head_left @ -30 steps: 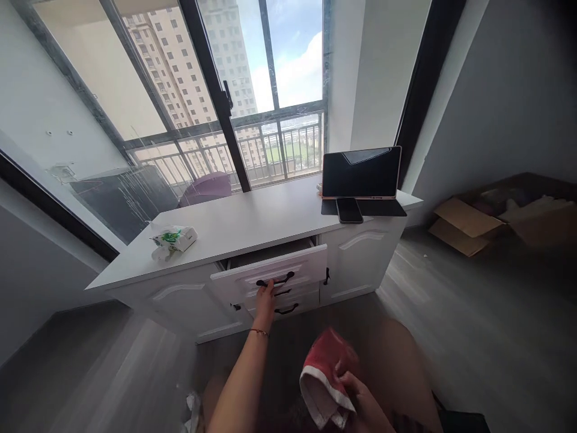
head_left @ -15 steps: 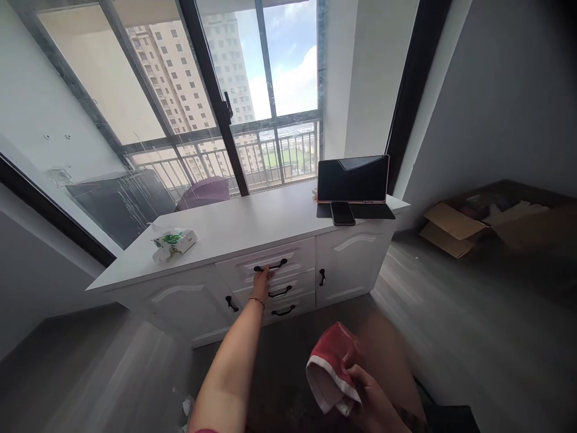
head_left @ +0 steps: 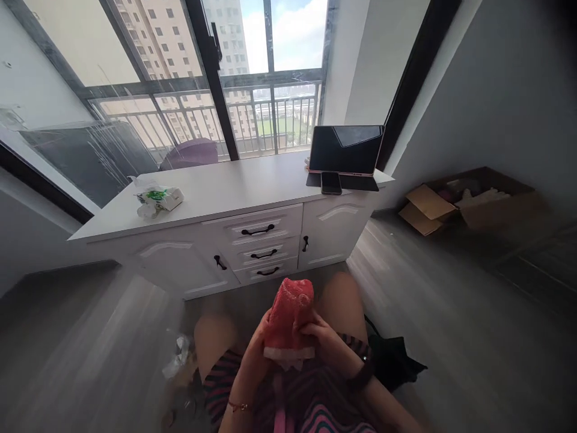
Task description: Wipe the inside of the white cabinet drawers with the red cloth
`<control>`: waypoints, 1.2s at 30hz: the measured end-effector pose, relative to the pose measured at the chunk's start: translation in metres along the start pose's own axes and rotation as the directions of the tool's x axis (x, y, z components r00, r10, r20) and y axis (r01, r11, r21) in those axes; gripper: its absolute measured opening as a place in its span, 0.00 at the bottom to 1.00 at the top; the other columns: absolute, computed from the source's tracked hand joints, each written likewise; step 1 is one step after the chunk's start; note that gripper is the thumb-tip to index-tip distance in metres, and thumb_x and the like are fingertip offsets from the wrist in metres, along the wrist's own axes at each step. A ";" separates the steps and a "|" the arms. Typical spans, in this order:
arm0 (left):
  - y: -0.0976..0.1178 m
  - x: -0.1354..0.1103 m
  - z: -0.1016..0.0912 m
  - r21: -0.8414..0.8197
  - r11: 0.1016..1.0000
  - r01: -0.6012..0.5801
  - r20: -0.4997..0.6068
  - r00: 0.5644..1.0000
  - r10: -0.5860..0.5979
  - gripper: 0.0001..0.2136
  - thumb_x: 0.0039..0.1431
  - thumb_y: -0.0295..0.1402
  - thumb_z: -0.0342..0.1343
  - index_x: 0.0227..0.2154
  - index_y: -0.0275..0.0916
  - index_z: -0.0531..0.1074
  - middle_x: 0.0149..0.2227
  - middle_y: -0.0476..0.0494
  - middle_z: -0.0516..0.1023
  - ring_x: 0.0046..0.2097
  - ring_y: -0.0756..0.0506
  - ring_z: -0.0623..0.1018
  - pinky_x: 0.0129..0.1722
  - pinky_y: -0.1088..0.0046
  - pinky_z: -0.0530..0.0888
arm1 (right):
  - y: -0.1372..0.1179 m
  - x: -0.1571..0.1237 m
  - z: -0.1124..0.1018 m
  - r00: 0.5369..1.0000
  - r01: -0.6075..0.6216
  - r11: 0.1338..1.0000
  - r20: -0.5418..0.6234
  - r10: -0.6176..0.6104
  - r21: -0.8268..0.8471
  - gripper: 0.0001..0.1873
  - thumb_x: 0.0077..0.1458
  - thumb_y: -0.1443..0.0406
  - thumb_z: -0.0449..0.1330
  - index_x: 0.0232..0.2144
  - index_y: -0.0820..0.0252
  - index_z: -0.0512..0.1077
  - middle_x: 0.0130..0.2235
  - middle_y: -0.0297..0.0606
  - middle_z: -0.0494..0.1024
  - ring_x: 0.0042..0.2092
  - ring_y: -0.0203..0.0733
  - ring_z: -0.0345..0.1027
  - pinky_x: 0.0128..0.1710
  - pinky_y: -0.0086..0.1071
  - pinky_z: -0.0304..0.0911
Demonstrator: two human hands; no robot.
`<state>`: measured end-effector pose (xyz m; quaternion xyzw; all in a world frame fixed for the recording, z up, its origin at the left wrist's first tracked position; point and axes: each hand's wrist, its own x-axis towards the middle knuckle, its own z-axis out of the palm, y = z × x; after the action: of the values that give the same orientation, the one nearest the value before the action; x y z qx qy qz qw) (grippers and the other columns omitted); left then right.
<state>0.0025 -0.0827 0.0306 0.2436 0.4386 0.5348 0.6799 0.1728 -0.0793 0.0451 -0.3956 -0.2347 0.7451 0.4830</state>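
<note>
A red cloth (head_left: 291, 316) with a white border is bunched up between my two hands, above my lap. My left hand (head_left: 258, 346) grips its left side, the fingers mostly hidden behind the fabric. On the opposite side my right hand (head_left: 322, 337) pinches the cloth, thumb in front. Beyond the hands stands a white cabinet (head_left: 225, 180). Its top drawer (head_left: 258, 230), with a black handle, is closed, as are the drawers below it.
On the cabinet top are a tissue pack (head_left: 157, 199) at left, and a tablet (head_left: 346, 150) with a phone (head_left: 331, 183) in front at right. An open cardboard box (head_left: 473, 198) sits on the floor at right. Crumpled plastic (head_left: 178, 361) lies by my left leg.
My left hand has left the top drawer handle and come back to hold the cloth with my right hand. The cloth has moved left. My view has tilted down.
</note>
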 end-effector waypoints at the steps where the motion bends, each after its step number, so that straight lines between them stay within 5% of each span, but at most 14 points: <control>1: 0.002 -0.009 0.000 0.006 1.000 -0.012 0.003 1.000 0.012 0.25 0.42 0.46 0.68 0.45 0.44 0.76 0.51 0.39 0.76 0.54 0.34 0.73 0.53 0.59 0.70 | 0.001 0.000 0.004 0.999 -0.016 1.000 0.046 0.016 0.021 0.18 0.35 0.72 0.61 0.34 0.56 0.78 0.33 0.32 0.79 0.35 0.38 0.68 0.36 0.28 0.63; 7: 0.017 -0.031 0.014 0.285 0.934 -0.214 -0.080 0.966 0.245 0.24 0.51 0.39 0.63 0.52 0.43 0.71 0.55 0.41 0.73 0.57 0.37 0.70 0.57 0.65 0.66 | 0.011 -0.005 0.011 0.973 -0.066 0.996 0.225 0.052 0.055 0.25 0.41 0.66 0.67 0.46 0.56 0.73 0.39 0.35 0.79 0.40 0.40 0.72 0.44 0.32 0.64; 11: 0.012 -0.040 0.025 0.352 0.869 -0.347 -0.115 0.905 0.409 0.21 0.53 0.35 0.62 0.52 0.44 0.72 0.56 0.43 0.72 0.60 0.39 0.67 0.60 0.67 0.61 | 0.020 -0.007 0.010 0.981 0.021 0.999 0.191 -0.029 0.045 0.26 0.46 0.60 0.68 0.49 0.54 0.71 0.44 0.36 0.79 0.44 0.42 0.72 0.46 0.34 0.65; 14: 0.010 -0.043 0.027 0.347 0.848 -0.400 -0.105 0.882 0.459 0.22 0.52 0.32 0.63 0.52 0.44 0.72 0.57 0.43 0.71 0.61 0.40 0.65 0.62 0.69 0.59 | 0.028 -0.005 0.006 0.988 0.107 0.993 0.117 -0.101 -0.045 0.20 0.46 0.60 0.69 0.42 0.59 0.75 0.39 0.35 0.80 0.40 0.41 0.72 0.43 0.33 0.66; 18: 0.012 -0.044 0.024 0.208 0.911 -0.356 -0.095 0.920 0.381 0.25 0.51 0.33 0.64 0.53 0.45 0.70 0.59 0.43 0.69 0.62 0.39 0.65 0.60 0.69 0.63 | 0.032 -0.004 0.006 0.990 0.131 0.988 0.067 -0.126 -0.081 0.18 0.42 0.59 0.71 0.35 0.62 0.77 0.32 0.34 0.81 0.36 0.42 0.72 0.38 0.33 0.66; 25: 0.009 -0.045 0.017 0.026 0.975 -0.223 -0.081 0.971 0.224 0.28 0.48 0.33 0.66 0.54 0.46 0.67 0.58 0.41 0.71 0.59 0.38 0.69 0.54 0.67 0.70 | 0.025 -0.014 0.022 0.995 -0.044 0.993 0.098 0.033 0.110 0.24 0.41 0.58 0.71 0.41 0.59 0.74 0.38 0.37 0.82 0.40 0.44 0.75 0.42 0.35 0.68; 36: -0.020 -0.028 0.012 0.154 0.982 -0.111 -0.111 0.985 0.129 0.25 0.48 0.38 0.66 0.50 0.42 0.69 0.51 0.37 0.76 0.54 0.38 0.74 0.53 0.64 0.70 | 0.034 0.005 -0.008 0.958 -0.272 0.891 0.187 0.216 0.363 0.20 0.48 0.54 0.66 0.38 0.64 0.75 0.37 0.43 0.82 0.41 0.49 0.77 0.41 0.41 0.71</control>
<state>0.0222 -0.1140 0.0298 0.2864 0.5016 0.5549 0.5988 0.1599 -0.0891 0.0143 -0.2653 -0.0658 0.8575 0.4359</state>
